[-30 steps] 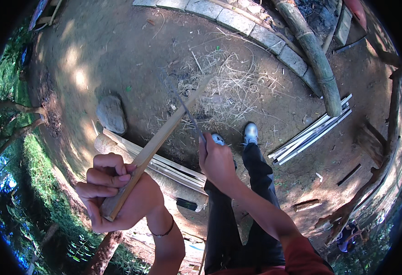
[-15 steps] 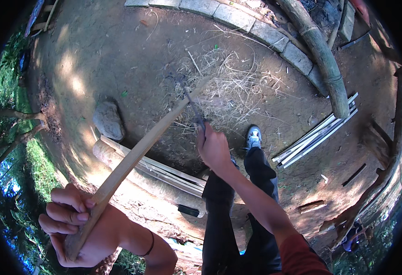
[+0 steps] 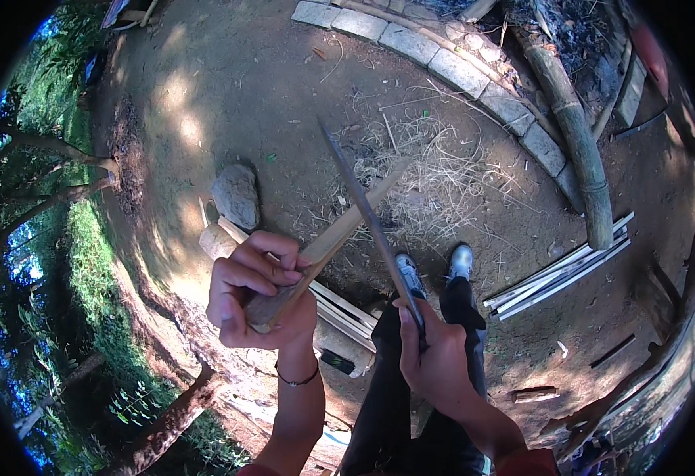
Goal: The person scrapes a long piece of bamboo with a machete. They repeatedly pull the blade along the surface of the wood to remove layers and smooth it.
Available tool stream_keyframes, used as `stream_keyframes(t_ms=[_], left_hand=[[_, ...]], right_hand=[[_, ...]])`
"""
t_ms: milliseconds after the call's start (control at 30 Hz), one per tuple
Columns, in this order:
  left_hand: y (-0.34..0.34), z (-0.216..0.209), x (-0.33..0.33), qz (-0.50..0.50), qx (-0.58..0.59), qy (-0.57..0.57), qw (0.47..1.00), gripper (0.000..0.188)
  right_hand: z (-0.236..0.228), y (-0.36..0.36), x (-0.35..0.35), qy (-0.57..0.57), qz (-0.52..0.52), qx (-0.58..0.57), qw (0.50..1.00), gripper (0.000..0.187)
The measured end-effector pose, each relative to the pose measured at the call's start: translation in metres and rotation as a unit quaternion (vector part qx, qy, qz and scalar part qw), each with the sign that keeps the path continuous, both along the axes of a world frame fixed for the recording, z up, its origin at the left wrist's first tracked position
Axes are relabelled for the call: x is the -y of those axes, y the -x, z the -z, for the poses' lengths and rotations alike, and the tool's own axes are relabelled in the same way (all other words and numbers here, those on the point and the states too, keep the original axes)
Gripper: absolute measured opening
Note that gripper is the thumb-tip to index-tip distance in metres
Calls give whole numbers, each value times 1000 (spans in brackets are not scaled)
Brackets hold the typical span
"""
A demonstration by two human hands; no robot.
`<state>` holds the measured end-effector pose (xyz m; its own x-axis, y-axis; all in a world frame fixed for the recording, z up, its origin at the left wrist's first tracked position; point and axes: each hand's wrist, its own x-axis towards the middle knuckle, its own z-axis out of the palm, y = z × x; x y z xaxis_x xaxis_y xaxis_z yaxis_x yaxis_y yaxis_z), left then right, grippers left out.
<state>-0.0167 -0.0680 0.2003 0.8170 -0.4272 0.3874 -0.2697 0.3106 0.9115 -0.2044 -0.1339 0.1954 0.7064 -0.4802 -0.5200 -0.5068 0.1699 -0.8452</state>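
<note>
My left hand (image 3: 256, 289) is closed around the thick near end of a long pale bamboo stick (image 3: 346, 225) that slants up and to the right. In my right hand (image 3: 436, 355) I grip the handle of a long narrow knife (image 3: 363, 206). Its blade runs up and to the left and crosses over the stick near the stick's middle. Beneath the hands are my dark trousers and two grey shoes (image 3: 433, 268) on bare earth.
A grey stone (image 3: 237, 194) lies to the left of the stick. Split pale slats (image 3: 560, 268) lie at right, a thick log (image 3: 576, 139) and a curved row of stone blocks (image 3: 462, 71) beyond. Dry straw (image 3: 434, 174) covers the ground ahead. Grass and trees fall away at left.
My left hand has come up and toward the middle with the stick. The right hand has drawn back toward me, and the knife blade now stands out long and crosses the stick.
</note>
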Motion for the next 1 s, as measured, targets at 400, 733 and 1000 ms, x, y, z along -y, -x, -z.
stream_keyframes(t_ms=[400,733,1000], left_hand=[[12,-5,2,-38,56,-51,996,40],[5,-10,-17,-26,26,-66,997,39],[7,-9,-23,-50,14,-38,998,37]], right_hand=[[-41,-4,1,31,-40,31,998,19],[-19,-12,-18,97,-104,24,990,26],[-24,-25,-29,107,-79,23,991,15]])
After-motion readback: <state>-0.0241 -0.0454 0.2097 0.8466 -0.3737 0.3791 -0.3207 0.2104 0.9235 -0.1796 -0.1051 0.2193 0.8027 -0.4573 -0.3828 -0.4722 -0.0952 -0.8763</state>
